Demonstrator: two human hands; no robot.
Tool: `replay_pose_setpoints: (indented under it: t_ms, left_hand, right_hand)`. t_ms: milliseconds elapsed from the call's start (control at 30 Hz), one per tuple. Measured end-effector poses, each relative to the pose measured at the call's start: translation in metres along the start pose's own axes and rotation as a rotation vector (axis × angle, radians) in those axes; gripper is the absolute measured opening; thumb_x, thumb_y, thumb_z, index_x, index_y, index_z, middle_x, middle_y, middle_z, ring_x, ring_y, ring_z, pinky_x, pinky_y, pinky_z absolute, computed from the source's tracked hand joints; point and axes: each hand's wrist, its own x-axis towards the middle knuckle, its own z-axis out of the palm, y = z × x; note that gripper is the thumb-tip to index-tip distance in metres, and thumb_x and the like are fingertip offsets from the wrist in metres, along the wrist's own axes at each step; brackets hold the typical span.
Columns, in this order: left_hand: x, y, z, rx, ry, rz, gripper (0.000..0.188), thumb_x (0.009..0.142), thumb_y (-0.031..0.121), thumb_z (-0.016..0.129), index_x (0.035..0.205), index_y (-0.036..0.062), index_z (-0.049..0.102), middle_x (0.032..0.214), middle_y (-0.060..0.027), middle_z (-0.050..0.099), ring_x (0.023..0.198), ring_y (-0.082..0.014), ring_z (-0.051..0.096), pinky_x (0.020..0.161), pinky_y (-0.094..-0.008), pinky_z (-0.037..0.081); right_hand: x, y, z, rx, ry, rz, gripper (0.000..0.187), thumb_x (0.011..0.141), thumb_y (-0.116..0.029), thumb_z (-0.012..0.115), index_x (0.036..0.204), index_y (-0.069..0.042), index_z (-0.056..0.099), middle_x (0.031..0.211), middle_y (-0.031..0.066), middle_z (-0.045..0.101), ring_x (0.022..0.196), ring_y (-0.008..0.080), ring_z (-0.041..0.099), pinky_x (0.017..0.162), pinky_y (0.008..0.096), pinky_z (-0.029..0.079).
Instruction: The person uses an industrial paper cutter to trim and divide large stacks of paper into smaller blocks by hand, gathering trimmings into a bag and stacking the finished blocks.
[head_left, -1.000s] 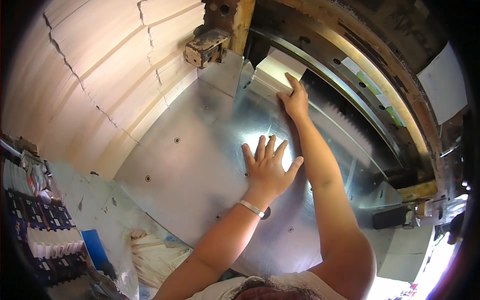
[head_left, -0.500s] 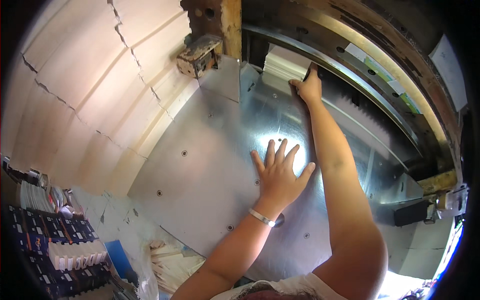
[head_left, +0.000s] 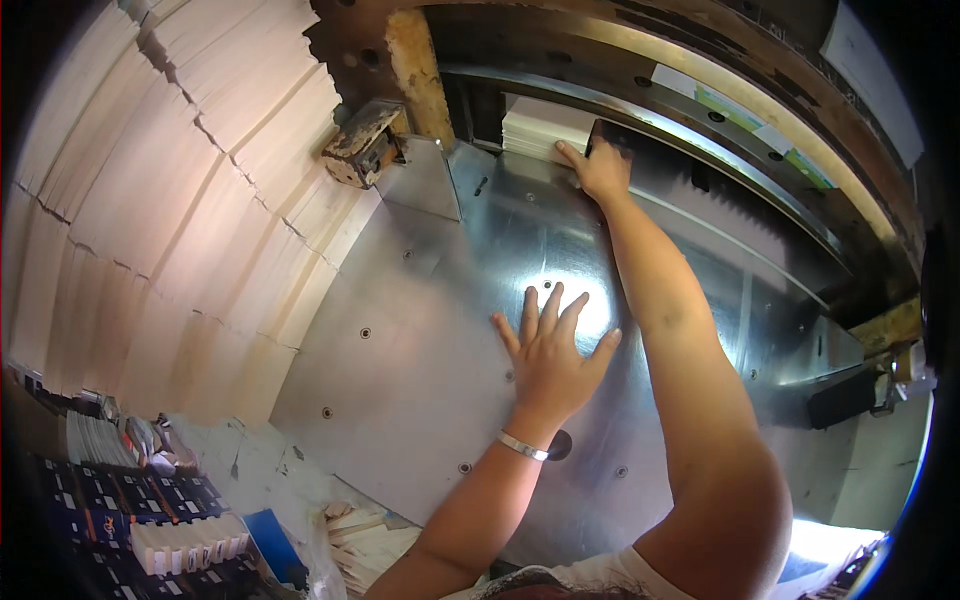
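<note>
My left hand [head_left: 553, 365] rests palm down with fingers spread on the shiny metal table [head_left: 430, 340] of a paper cutter; nothing is in it. At the back, my stretched right hand [head_left: 604, 178] grips a small dark block [head_left: 612, 136] beside a stack of white paper [head_left: 540, 128]. Its thumb points to the front edge of the stack, while the other fingers are partly hidden by the block and shadow. The stack lies under the cutter's long metal beam [head_left: 560, 92], near the left side guide [head_left: 425, 180].
Tall piles of pale paper [head_left: 150, 190] stand along the left. Printed dark boxes or covers [head_left: 110, 500], a row of small white blocks [head_left: 190, 545] and a blue sheet [head_left: 270, 540] lie at the lower left. A black box [head_left: 842, 398] sits at the right edge.
The view has shifted slightly, so the side guide and beam sit further left. My right hand stays at the stack, with more of the dark block showing. My left hand remains flat on the table.
</note>
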Motion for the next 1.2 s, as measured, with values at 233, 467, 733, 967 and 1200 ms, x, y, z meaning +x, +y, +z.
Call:
replay_pose_setpoints:
  t_ms: [233,467,733,967,1200]
  left_hand:
    - [0.0,0.002,-0.001,0.02,-0.051,-0.002,0.063,0.094,0.055,0.068,0.14,0.0122,0.066,0.157,-0.0175,0.051,0.156,-0.0412,0.027,0.122,-0.0707,-0.003]
    - [-0.001,0.0,-0.001,0.019,-0.031,0.013,0.062,0.092,0.053,0.07,0.138,0.0119,0.067,0.157,-0.0172,0.051,0.156,-0.0413,0.028,0.122,-0.0708,-0.002]
    - [-0.001,0.001,0.0,0.003,-0.052,0.014,0.06,0.09,0.049,0.074,0.136,0.0111,0.068,0.157,-0.0173,0.052,0.155,-0.042,0.03,0.122,-0.07,-0.001]
    - [0.002,0.0,0.0,0.002,-0.039,0.037,0.061,0.089,0.048,0.075,0.136,0.0104,0.067,0.156,-0.0172,0.052,0.156,-0.0417,0.029,0.122,-0.07,-0.001]
    - [0.001,0.0,0.0,0.003,-0.051,0.04,0.059,0.091,0.049,0.072,0.137,0.0128,0.067,0.156,-0.0162,0.053,0.156,-0.0413,0.028,0.121,-0.0722,-0.004]
  right_hand:
    - [-0.002,0.01,0.003,0.014,0.015,-0.051,0.097,0.084,-0.069,0.069,0.152,-0.004,0.05,0.134,0.0253,0.068,0.131,0.0423,0.06,0.123,0.0698,0.013]
    - [-0.002,0.006,-0.005,-0.033,-0.084,-0.025,0.106,0.076,-0.054,0.085,0.16,-0.008,0.039,0.14,0.0216,0.065,0.134,0.0406,0.058,0.123,0.0711,0.011]
    - [-0.017,0.003,0.002,-0.13,0.044,0.025,0.103,0.076,-0.056,0.084,0.159,-0.01,0.042,0.136,0.0242,0.067,0.134,0.0412,0.058,0.122,0.0715,0.014]
    - [-0.005,0.004,0.003,-0.175,-0.022,0.017,0.096,0.079,-0.058,0.082,0.155,-0.01,0.048,0.141,0.0228,0.064,0.137,0.0402,0.056,0.122,0.0728,0.013]
    - [0.004,0.016,0.005,-0.018,0.001,-0.027,0.09,0.086,-0.072,0.067,0.147,-0.007,0.057,0.137,0.0253,0.066,0.136,0.0422,0.056,0.121,0.0737,0.011]
